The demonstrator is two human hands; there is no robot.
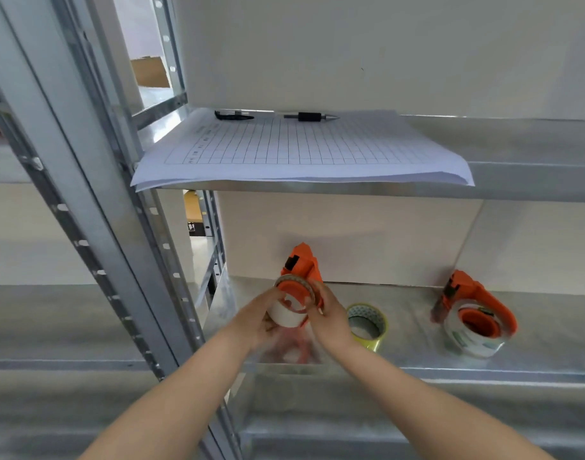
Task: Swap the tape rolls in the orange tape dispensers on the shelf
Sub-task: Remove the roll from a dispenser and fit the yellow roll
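Observation:
An orange tape dispenser (302,265) is lifted above the lower metal shelf (400,330), upright, with a white tape roll (286,315) around its orange hub. My left hand (259,318) grips the white roll from the left. My right hand (329,318) holds the dispenser's right side, fingers at the roll's edge. A second orange tape dispenser (473,302) lies on the shelf at the right with a clear tape roll (473,341) on its hub. A loose yellowish tape roll (367,325) stands on the shelf just right of my right hand.
The upper shelf carries a stack of gridded paper sheets (301,151) that overhangs its front edge, with a black pen (309,116) and a black clip-like object (233,115) behind. A perforated metal upright (95,207) runs down the left. A white wall backs both shelves.

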